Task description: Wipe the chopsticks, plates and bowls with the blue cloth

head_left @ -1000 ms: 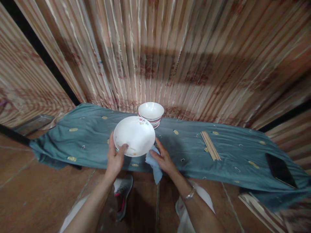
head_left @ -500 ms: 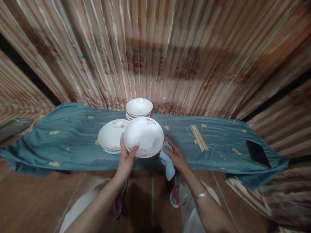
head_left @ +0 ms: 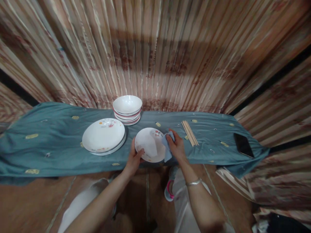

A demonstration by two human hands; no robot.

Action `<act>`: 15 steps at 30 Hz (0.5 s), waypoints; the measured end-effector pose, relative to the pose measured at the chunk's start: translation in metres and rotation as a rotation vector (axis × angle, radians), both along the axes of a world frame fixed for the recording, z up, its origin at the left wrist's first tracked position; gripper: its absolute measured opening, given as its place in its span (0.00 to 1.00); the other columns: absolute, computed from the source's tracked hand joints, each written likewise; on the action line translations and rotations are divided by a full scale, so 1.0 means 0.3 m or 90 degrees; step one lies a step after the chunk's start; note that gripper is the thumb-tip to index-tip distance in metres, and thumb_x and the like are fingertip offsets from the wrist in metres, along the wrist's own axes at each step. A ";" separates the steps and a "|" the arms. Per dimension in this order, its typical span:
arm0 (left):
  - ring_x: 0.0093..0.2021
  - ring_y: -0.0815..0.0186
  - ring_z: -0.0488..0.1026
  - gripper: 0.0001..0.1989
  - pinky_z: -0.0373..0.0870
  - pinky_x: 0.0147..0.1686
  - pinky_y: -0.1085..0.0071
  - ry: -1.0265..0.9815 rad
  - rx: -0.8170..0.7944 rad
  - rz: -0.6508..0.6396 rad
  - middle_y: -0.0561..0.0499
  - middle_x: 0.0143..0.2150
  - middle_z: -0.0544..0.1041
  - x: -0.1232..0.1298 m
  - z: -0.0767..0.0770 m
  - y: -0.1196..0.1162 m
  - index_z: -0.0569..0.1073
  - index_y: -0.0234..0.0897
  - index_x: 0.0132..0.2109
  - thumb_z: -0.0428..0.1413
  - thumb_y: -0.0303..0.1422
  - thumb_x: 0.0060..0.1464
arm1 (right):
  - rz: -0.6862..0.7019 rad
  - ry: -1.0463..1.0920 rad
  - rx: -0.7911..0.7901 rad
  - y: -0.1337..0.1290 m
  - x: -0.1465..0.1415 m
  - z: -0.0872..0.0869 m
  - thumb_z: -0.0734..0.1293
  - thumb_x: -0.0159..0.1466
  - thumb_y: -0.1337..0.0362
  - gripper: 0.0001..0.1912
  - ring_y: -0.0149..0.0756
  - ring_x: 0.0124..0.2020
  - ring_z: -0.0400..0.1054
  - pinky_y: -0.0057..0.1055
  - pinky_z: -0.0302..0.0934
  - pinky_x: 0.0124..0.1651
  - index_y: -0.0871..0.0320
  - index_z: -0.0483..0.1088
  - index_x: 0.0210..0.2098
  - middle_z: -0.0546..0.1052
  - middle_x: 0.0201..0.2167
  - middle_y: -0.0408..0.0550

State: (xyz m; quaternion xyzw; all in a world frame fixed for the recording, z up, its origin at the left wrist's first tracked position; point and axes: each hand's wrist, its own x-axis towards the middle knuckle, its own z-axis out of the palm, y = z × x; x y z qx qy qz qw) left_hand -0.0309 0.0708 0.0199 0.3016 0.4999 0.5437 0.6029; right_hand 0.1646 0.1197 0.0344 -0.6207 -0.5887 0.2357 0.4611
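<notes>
A white plate with a floral pattern (head_left: 148, 145) is held above the table's front edge. My left hand (head_left: 134, 157) grips its left rim, thumb on the upper face. My right hand (head_left: 176, 145) pinches a light blue cloth (head_left: 167, 152) against the plate's right rim. To the left lies a stack of larger floral plates (head_left: 103, 134). Behind it stands a stack of white bowls with red bands (head_left: 127, 105).
A teal cloth-covered table (head_left: 60, 142) spans the view. Several wooden chopsticks (head_left: 190, 132) lie right of my right hand, and a black phone (head_left: 243, 145) rests near the right end. A pleated curtain (head_left: 150, 58) hangs behind.
The held plate is lower and clear of the stacked plates in view. My right hand has brought the blue cloth up onto its right rim. The view has shifted, so the table items appear further left.
</notes>
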 end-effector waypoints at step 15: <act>0.39 0.63 0.74 0.44 0.77 0.30 0.66 -0.024 -0.037 -0.023 0.45 0.61 0.65 0.001 -0.038 0.013 0.51 0.52 0.67 0.61 0.32 0.46 | 0.133 -0.306 0.096 -0.009 -0.010 -0.070 0.58 0.66 0.58 0.25 0.47 0.61 0.58 0.48 0.52 0.63 0.62 0.63 0.59 0.66 0.59 0.59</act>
